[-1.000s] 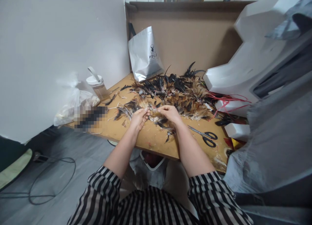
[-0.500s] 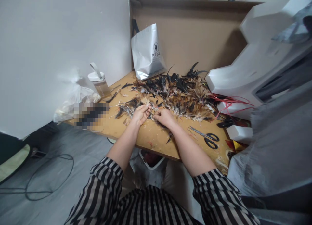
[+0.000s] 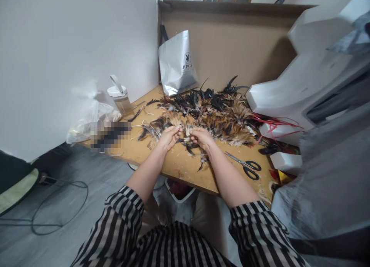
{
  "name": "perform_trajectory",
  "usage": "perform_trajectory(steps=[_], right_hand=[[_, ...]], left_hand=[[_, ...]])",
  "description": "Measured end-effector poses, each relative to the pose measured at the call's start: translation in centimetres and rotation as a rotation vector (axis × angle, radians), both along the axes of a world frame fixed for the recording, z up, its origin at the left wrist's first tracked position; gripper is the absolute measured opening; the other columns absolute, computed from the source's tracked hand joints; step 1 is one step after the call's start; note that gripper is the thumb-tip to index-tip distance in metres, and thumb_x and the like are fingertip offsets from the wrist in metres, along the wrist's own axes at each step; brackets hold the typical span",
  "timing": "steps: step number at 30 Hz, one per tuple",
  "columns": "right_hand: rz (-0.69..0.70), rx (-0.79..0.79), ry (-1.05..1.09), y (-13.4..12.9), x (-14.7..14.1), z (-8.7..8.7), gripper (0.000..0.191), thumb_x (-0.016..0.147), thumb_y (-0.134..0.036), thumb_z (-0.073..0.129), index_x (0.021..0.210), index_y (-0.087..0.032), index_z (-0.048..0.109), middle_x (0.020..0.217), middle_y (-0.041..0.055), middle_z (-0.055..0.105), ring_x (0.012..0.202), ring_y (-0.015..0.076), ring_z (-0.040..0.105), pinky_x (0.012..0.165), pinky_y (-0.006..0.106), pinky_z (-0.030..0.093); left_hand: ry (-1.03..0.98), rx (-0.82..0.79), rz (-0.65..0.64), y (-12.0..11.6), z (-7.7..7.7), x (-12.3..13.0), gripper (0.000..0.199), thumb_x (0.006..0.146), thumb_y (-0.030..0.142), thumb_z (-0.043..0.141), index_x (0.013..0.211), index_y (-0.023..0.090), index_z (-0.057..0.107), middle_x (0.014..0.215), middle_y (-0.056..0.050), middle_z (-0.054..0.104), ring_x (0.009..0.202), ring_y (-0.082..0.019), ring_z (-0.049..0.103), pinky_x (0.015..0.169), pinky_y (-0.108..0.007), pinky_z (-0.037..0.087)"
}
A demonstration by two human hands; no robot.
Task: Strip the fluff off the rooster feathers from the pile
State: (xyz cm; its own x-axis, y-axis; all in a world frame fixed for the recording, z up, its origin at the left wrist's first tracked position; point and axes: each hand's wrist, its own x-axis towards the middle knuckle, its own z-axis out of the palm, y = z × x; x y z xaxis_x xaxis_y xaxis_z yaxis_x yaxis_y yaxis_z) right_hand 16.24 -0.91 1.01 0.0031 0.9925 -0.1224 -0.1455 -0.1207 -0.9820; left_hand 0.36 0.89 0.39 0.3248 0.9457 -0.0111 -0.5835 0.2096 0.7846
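Note:
Brown and black feathers [image 3: 211,120] lie in a wide heap across the wooden table [image 3: 144,151]. At the heap's near edge, my left hand [image 3: 171,136] has its fingers pinched together, and what lies between them is too small to name. Just to its right, my right hand [image 3: 200,136] is also closed, fingertips on something pale and small that I cannot make out. A small gap separates the two hands. A few dark loose feathers [image 3: 190,148] rest below them. Scissors [image 3: 248,166] with black handles lie to the right of my right forearm.
A silver bag [image 3: 177,66] stands behind the feathers. A lidded cup [image 3: 121,101] and a plastic bag [image 3: 92,118] are at the left. Red strings [image 3: 274,122] and white foam [image 3: 286,161] sit at the right. A bin [image 3: 179,192] is beneath the table edge.
My right hand has moved right, away from my left hand, widening the gap between them. The whole view has shifted slightly.

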Motion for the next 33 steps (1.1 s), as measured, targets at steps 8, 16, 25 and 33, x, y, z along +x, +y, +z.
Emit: perform_trajectory(steps=[8, 16, 25, 33], right_hand=[[-0.130, -0.025, 0.271, -0.2, 0.0, 0.3, 0.019, 0.060, -0.014, 0.065, 0.063, -0.017, 0.047, 0.052, -0.0017, 0.058, 0.047, 0.0082, 0.055, 0.038, 0.014, 0.038], [-0.063, -0.014, 0.311, -0.6, -0.3, 0.5, 0.018, 0.060, -0.014, 0.068, 0.074, -0.016, 0.056, 0.066, 0.0003, 0.063, 0.057, 0.0073, 0.058, 0.048, 0.015, 0.046], [-0.172, 0.023, 0.266, -0.4, -0.6, 0.3, 0.033, 0.046, -0.029, 0.077, 0.065, -0.014, 0.053, 0.048, -0.0052, 0.051, 0.038, 0.0021, 0.038, 0.033, 0.013, 0.029], [-0.142, 0.014, 0.210, -0.9, -0.6, 0.6, 0.037, 0.048, -0.034, 0.076, 0.060, -0.015, 0.048, 0.040, -0.0080, 0.042, 0.033, 0.0012, 0.030, 0.032, 0.014, 0.021]], left_hand=[[0.161, 0.020, 0.045, 0.4, 0.8, 2.4, 0.019, 0.061, 0.022, 0.070, 0.071, 0.009, 0.062, 0.068, -0.006, 0.064, 0.053, -0.005, 0.055, 0.045, -0.013, 0.040], [0.186, 0.054, 0.038, -0.3, 0.4, 2.9, 0.021, 0.064, 0.027, 0.068, 0.073, 0.009, 0.062, 0.068, -0.008, 0.065, 0.058, -0.009, 0.060, 0.049, -0.015, 0.043], [0.191, 0.042, 0.055, -0.4, 0.2, 2.0, 0.020, 0.066, 0.026, 0.066, 0.076, 0.009, 0.062, 0.072, -0.006, 0.066, 0.057, -0.006, 0.058, 0.051, -0.014, 0.043], [0.226, 0.034, -0.037, -0.5, -0.2, 2.2, 0.021, 0.065, 0.025, 0.067, 0.077, 0.008, 0.062, 0.075, -0.008, 0.066, 0.058, -0.007, 0.059, 0.050, -0.014, 0.044]])
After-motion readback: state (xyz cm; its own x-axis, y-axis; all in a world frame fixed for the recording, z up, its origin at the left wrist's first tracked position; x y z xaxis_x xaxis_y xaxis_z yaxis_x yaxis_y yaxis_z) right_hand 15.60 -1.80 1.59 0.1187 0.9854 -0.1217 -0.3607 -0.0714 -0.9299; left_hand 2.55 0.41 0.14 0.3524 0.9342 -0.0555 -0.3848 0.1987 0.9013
